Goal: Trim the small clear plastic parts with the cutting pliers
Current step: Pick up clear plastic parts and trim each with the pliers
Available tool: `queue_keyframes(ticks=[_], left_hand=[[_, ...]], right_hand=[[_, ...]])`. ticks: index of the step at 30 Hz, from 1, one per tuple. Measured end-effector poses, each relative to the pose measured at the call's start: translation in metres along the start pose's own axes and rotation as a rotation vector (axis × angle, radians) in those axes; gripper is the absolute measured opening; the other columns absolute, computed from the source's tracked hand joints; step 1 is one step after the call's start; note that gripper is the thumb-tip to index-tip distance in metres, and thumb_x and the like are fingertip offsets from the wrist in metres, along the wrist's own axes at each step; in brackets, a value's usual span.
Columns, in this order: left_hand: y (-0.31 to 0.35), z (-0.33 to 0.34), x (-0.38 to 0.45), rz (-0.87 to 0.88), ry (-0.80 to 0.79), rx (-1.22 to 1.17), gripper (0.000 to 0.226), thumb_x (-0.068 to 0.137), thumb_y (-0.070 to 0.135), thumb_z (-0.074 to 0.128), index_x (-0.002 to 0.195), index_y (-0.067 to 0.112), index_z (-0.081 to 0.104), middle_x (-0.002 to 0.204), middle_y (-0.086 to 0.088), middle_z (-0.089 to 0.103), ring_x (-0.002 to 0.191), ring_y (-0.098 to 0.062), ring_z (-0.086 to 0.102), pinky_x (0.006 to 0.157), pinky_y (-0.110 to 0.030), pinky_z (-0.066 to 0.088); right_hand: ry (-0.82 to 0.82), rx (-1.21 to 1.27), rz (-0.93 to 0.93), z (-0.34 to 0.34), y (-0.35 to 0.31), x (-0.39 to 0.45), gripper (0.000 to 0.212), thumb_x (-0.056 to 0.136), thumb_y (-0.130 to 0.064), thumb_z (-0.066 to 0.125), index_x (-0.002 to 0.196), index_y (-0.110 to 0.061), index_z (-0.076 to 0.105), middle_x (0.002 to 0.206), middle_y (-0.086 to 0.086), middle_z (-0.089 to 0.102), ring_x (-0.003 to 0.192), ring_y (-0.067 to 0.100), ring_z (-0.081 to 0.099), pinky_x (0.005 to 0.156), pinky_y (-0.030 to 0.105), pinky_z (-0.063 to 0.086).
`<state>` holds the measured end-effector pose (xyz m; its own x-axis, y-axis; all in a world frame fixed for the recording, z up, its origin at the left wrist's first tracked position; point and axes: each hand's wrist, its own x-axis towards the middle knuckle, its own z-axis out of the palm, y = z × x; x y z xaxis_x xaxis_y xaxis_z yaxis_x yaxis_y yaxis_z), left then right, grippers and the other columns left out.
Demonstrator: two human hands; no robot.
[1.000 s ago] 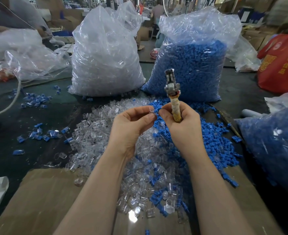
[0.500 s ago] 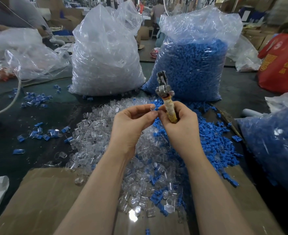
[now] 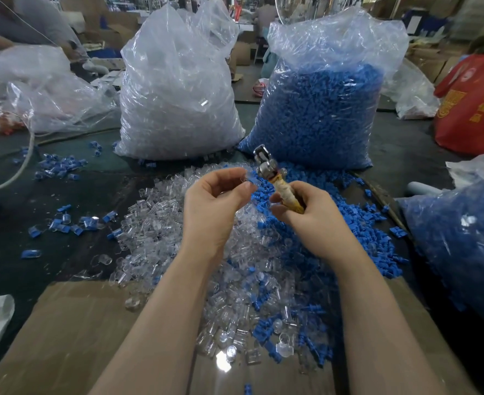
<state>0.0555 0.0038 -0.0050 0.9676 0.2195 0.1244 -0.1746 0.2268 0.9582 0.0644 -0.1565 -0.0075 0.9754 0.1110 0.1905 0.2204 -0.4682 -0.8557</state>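
My left hand (image 3: 216, 206) pinches a small clear plastic part (image 3: 248, 177) between thumb and fingers, raised over the pile. My right hand (image 3: 310, 215) grips the tape-wrapped handle of the cutting pliers (image 3: 275, 181), whose metal jaws point up and lean left, close beside the clear part. A wide pile of clear parts (image 3: 161, 223) lies on the table below both hands, mixed on its right side with blue parts (image 3: 357, 223).
A bag of clear parts (image 3: 175, 89) and a bag of blue parts (image 3: 326, 109) stand behind the pile. Another blue-filled bag (image 3: 463, 246) sits at right, a red bag (image 3: 474, 106) far right. Cardboard (image 3: 73, 337) covers the near table. Loose blue parts (image 3: 64, 223) scatter left.
The pliers have tilted left and dropped toward the clear part. My left hand has opened slightly and lifted the part to the jaws; the two hands have drawn a little apart.
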Motion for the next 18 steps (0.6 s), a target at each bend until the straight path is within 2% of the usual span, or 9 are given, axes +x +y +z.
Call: queue_keyframes(ticks=[7,18], left_hand=[[0.001,-0.006,0.004,0.04,0.02,-0.05,0.023,0.081,-0.005,0.073,0.094,0.014,0.07,0.08,0.001,0.073,0.08,-0.012,0.068,0.078,-0.024,0.058],[0.001,-0.011,0.006,0.074,-0.014,-0.063,0.024,0.079,-0.007,0.073,0.097,0.01,0.071,0.084,-0.001,0.076,0.082,-0.011,0.071,0.074,-0.021,0.056]], right_hand=[[-0.136,-0.088,0.039,-0.007,0.005,-0.002,0.017,0.089,-0.018,0.068,0.1,-0.008,0.06,0.098,0.019,0.064,0.092,0.041,0.059,0.085,0.053,0.049],[-0.183,-0.179,0.04,-0.005,0.004,-0.001,0.018,0.088,-0.021,0.068,0.1,-0.016,0.056,0.094,0.011,0.063,0.087,0.033,0.061,0.08,0.048,0.05]])
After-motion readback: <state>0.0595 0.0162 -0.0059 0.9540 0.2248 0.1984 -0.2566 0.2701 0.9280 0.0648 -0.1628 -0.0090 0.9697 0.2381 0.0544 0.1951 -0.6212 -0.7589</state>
